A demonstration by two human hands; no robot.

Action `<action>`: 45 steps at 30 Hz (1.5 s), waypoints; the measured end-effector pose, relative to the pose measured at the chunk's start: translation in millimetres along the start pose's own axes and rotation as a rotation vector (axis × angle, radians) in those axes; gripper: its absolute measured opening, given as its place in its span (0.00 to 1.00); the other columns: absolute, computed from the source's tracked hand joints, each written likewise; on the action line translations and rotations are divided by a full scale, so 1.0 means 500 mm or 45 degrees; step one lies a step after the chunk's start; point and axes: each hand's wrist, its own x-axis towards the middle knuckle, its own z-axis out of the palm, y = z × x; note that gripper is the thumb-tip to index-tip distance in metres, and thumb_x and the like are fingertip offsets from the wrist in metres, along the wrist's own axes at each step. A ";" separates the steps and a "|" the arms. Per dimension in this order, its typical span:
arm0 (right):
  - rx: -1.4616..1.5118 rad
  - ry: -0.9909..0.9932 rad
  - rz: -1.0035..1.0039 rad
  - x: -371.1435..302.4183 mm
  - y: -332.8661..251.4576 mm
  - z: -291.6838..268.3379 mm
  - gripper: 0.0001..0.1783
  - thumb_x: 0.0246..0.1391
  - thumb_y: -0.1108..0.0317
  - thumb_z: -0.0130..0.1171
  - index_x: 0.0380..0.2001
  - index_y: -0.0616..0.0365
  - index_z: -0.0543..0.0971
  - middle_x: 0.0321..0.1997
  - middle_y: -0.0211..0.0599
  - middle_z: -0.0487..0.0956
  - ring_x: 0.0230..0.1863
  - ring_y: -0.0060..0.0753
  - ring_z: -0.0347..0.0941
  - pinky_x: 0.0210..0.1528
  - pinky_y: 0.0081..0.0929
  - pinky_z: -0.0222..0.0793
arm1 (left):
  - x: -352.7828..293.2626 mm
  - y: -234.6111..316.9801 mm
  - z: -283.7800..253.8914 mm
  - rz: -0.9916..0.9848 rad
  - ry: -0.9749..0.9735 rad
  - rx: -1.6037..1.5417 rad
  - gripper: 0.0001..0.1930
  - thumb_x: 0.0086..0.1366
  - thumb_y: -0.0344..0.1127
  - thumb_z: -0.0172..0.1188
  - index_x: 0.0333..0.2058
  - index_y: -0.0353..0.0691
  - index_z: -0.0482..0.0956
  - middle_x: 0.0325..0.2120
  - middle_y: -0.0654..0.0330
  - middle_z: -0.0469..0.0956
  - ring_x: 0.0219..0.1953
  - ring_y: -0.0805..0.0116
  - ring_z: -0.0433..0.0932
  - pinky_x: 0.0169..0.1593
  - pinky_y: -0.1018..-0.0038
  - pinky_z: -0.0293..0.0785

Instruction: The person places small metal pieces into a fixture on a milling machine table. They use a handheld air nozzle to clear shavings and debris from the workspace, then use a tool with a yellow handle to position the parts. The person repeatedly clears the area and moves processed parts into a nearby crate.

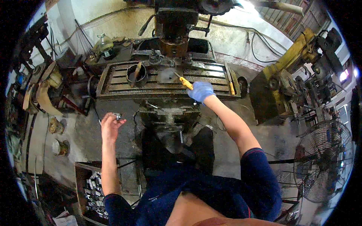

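My right hand point(201, 91), in a blue glove, is closed round a yellow-handled tool point(185, 83) with a thin dark shaft. Its tip points up and left over the slotted machine table point(158, 91), near a pale flat patch below the spindle point(173, 47). Whether the tip touches anything, I cannot tell. Off to the left, in front of the table, my bare left hand point(109, 126) pinches a small shiny metal part point(117, 116). A round metal pot point(136, 80) with a brush-like wooden handle point(138, 68) in it stands on the table's left half.
Another yellow-handled tool point(232, 89) lies at the table's right end. A bin point(80, 177) of small metal pieces stands at lower left. A large caged fan point(322, 162) and a yellow machine point(277, 67) are on the right. A glass jug point(106, 47) sits behind left.
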 end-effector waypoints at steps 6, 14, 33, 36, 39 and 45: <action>0.170 0.120 0.014 0.086 -0.013 0.017 0.18 0.41 0.57 0.48 0.32 0.55 0.79 0.36 0.43 0.78 0.39 0.43 0.74 0.39 0.35 0.69 | -0.008 -0.017 0.035 -0.076 -0.102 0.163 0.06 0.54 0.30 0.54 0.28 0.33 0.69 0.14 0.64 0.66 0.19 0.66 0.75 0.37 0.61 0.75; 0.348 -0.141 -0.402 -0.063 0.079 0.043 0.27 0.41 0.43 0.54 0.26 0.60 0.77 0.25 0.51 0.76 0.29 0.48 0.74 0.33 0.40 0.68 | 0.035 -0.090 0.148 -0.237 -0.239 0.330 0.10 0.57 0.33 0.56 0.28 0.31 0.70 0.20 0.60 0.71 0.20 0.70 0.74 0.33 0.68 0.77; 1.035 0.073 -0.219 0.085 0.192 0.242 0.22 0.34 0.54 0.67 0.30 0.59 0.79 0.25 0.36 0.79 0.25 0.27 0.74 0.32 0.26 0.68 | 0.369 -0.224 0.378 1.012 -0.443 1.842 0.09 0.46 0.33 0.61 0.28 0.40 0.77 0.32 0.56 0.72 0.32 0.54 0.74 0.36 0.63 0.70; 0.813 0.072 -0.153 0.098 0.174 0.306 0.23 0.36 0.50 0.63 0.30 0.58 0.79 0.26 0.42 0.78 0.28 0.35 0.75 0.32 0.29 0.68 | 0.348 -0.208 0.382 0.949 -0.347 2.137 0.08 0.47 0.37 0.60 0.28 0.44 0.77 0.31 0.58 0.74 0.32 0.56 0.74 0.35 0.63 0.71; 0.545 0.159 -0.075 0.055 0.150 0.284 0.23 0.38 0.46 0.57 0.30 0.54 0.79 0.27 0.45 0.77 0.31 0.46 0.74 0.35 0.35 0.69 | 0.355 -0.208 0.374 0.953 -0.410 2.156 0.09 0.48 0.38 0.59 0.29 0.45 0.77 0.30 0.58 0.74 0.31 0.56 0.75 0.34 0.63 0.71; 0.789 0.182 -0.105 -0.039 0.193 0.230 0.24 0.40 0.49 0.57 0.34 0.58 0.78 0.32 0.46 0.78 0.35 0.43 0.75 0.39 0.32 0.69 | 0.400 -0.233 0.400 0.959 -0.381 2.040 0.08 0.49 0.37 0.58 0.30 0.45 0.77 0.30 0.57 0.76 0.31 0.55 0.75 0.34 0.63 0.72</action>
